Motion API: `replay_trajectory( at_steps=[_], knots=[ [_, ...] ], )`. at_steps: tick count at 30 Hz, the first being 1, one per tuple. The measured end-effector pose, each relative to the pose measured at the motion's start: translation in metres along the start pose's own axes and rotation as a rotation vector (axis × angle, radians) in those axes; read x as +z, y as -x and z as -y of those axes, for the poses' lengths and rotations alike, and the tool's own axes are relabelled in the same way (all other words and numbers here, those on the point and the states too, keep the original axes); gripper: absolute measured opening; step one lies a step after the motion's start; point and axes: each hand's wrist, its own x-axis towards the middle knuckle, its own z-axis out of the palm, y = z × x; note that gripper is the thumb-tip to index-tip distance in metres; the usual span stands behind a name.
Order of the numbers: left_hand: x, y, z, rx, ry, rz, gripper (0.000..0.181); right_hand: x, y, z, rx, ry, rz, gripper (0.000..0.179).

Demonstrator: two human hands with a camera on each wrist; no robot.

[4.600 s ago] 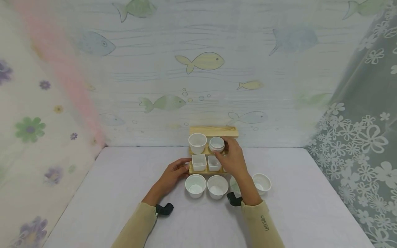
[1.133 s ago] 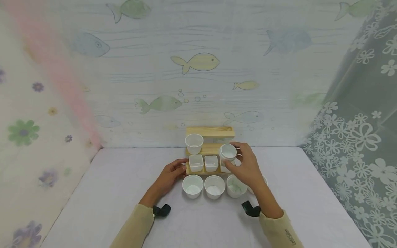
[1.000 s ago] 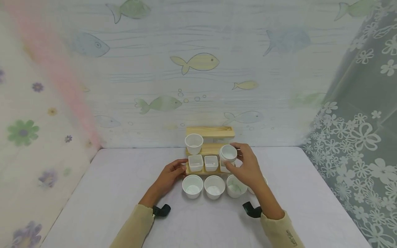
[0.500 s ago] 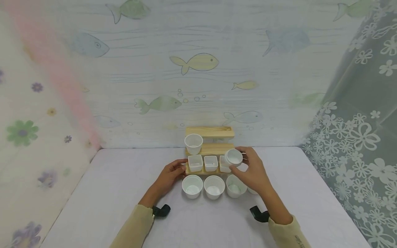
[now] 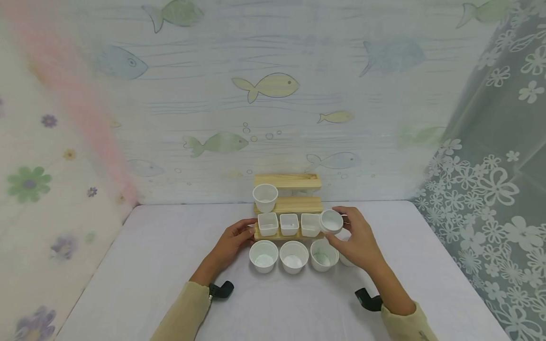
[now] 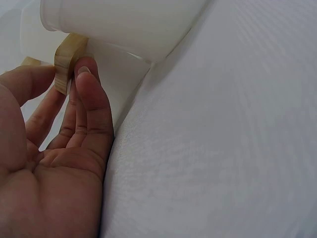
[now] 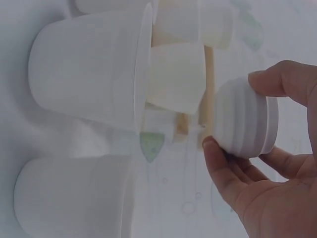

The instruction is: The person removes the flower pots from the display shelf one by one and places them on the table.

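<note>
My right hand (image 5: 358, 244) grips a small round white cup (image 5: 332, 221) with ribbed sides, thumb on one side and fingers on the other. It is held in the air off the right end of the tiered wooden rack (image 5: 296, 204), overlapping the rightmost square cup (image 5: 309, 225) in the head view. In the right wrist view the ribbed cup lies sideways to the camera, its wall showing stacked rings. At the rack's lower left corner, my left hand (image 5: 232, 242) pinches the end of the bottom shelf (image 6: 63, 62) between thumb and fingers.
Two more square cups, one larger (image 5: 268, 223) and one smaller (image 5: 289, 224), stand on the bottom shelf. A tall round cup (image 5: 265, 198) sits on the middle shelf's left. Several round tubs line the table in front, including one (image 5: 294, 258) and another partly behind my right hand.
The ribbed cup has left the middle shelf's right side and moved right and nearer in my right hand, past the square cup. My left hand stays at the rack's end.
</note>
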Motion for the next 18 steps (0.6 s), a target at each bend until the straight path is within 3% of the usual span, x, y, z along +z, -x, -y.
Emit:
replay_trajectory(
  at_steps=[18],
  knots=[
    [0.022,0.026,0.004,0.0,-0.022,-0.055,0.043,-0.031,0.029,-0.015,-0.048,0.011,0.014,0.067]
  ],
)
